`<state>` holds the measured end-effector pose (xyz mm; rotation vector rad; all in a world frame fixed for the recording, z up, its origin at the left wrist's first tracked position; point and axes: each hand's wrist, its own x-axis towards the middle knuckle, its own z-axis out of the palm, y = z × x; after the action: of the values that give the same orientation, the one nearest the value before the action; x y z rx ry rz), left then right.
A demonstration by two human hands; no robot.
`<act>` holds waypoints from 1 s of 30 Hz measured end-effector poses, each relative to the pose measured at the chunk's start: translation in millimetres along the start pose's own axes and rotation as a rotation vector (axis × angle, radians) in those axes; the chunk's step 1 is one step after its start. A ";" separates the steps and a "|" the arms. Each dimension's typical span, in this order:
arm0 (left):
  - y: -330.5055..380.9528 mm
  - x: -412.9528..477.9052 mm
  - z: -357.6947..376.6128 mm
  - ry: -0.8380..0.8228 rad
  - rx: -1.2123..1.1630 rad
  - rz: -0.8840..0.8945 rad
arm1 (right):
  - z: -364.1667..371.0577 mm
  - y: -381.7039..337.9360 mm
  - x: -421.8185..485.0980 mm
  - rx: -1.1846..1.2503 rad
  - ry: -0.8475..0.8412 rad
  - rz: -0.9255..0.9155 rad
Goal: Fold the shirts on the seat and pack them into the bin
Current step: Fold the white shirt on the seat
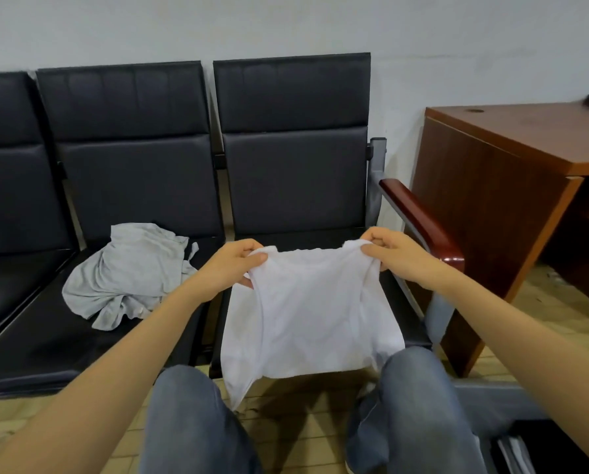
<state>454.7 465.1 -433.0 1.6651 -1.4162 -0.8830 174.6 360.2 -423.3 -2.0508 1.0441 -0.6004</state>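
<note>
- White thin knit shirt [306, 309] hangs stretched between both hands over the end seat of the row. Its lower hem drapes past the seat's front edge, between the person's knees.
- Left hand [231, 268] pinches the shirt's upper left corner, thumb and curled fingers clamped on the cloth. Right hand [399, 258] grips the upper right corner the same way.
- Step in hand, by my judgement: spreading this shirt out for folding, with no fold made yet.
- Next move probably calls for laying it flat on the black padded leatherette seat [397, 309]. The limp cloth sags and wrinkles, so it would need smoothing before the sides are brought in.
- Pale grey jersey shirt [128, 275] lies crumpled in a heap on the neighbouring seat, towards its right edge, not yet folded.
- Glossy reddish wooden armrest [419, 217] runs along the end seat's right edge, and a brown wooden desk [491, 186] stands just beyond it.
- Dark shape [542, 446] at the lower right may be the bin, but too little of it shows to be sure.
</note>
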 end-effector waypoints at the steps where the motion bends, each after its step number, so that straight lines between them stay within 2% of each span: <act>1: -1.8 17.0 -2.1 0.038 -0.008 -0.008 | -1.0 0.6 18.0 0.007 0.019 0.014; 7: -27.1 140.9 -6.3 0.147 -0.015 -0.076 | 6.8 30.1 147.9 0.080 0.053 0.163; 11: -89.1 228.2 9.3 0.158 0.046 -0.191 | 40.1 91.6 230.6 0.049 0.039 0.294; 14: -138.1 275.6 29.3 0.173 0.212 -0.268 | 70.7 147.3 273.4 -0.065 0.047 0.376; 19: -199.1 309.4 48.1 0.182 0.429 -0.310 | 107.8 197.6 306.7 -0.268 -0.012 0.459; 23: -219.3 313.8 60.1 0.285 0.561 -0.275 | 125.8 224.7 312.1 -0.306 0.105 0.457; 28: -214.1 312.6 64.4 0.339 0.511 -0.289 | 127.9 225.3 308.2 -0.345 0.203 0.465; 30: -202.8 298.7 65.6 0.342 0.546 -0.205 | 121.9 218.1 295.7 -0.286 0.247 0.451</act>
<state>533.6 180.8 -651.1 2.2723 -1.3292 -0.2926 318.3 79.9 -648.5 -1.9077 1.7630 -0.4954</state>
